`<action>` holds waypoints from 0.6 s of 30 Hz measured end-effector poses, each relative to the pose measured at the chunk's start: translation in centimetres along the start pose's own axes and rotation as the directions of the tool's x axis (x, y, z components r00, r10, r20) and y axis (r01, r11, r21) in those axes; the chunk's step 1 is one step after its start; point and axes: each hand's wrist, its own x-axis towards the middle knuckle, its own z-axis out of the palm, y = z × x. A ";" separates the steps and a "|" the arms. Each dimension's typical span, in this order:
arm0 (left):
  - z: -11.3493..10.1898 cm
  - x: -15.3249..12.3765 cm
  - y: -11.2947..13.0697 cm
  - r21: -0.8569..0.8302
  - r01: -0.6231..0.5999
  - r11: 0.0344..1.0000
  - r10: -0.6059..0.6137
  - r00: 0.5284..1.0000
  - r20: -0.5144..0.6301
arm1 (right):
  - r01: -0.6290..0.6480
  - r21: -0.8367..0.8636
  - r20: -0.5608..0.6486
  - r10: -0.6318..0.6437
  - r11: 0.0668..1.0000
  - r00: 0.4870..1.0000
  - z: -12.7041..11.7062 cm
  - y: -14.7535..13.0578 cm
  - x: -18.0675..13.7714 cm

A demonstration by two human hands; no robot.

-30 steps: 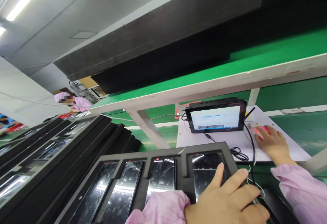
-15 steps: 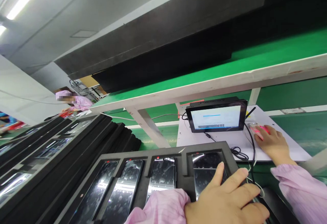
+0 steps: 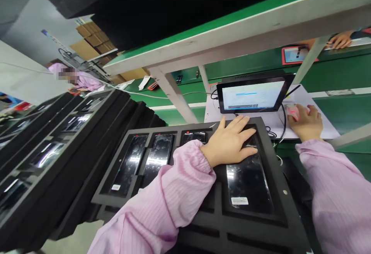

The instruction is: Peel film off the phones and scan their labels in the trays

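My left hand (image 3: 232, 142) lies with fingers spread over the upper end of a dark phone-like panel (image 3: 249, 184). That panel sits in the rightmost slot of a black foam tray (image 3: 285, 192) and bears a white barcode label near its lower end. More glossy panels lie in the slots to the left, one of them a panel (image 3: 158, 151) beside my sleeve; the forearm hides parts of them. On the white board my right hand (image 3: 307, 122) is closed over a computer mouse (image 3: 292, 112) that glows pink-red.
A small monitor (image 3: 252, 95) with a lit screen stands behind the tray, cables (image 3: 284, 126) at its right. Stacked foam trays (image 3: 69, 161) fill the left. A white shelf frame (image 3: 179, 95) crosses overhead. A co-worker (image 3: 72, 78) sits far left; another person's hand (image 3: 342, 39) shows upper right.
The view has tipped downward, showing more of the tray. My left hand has moved up and left across the rightmost panel, uncovering its label. My right hand stays on the mouse.
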 end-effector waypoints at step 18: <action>-0.1 0.2 0.5 0.060 -0.002 0.998 0.002 1.000 -0.011 | 0.079 0.067 -0.162 -0.067 0.995 0.985 1.9 1.3 0.6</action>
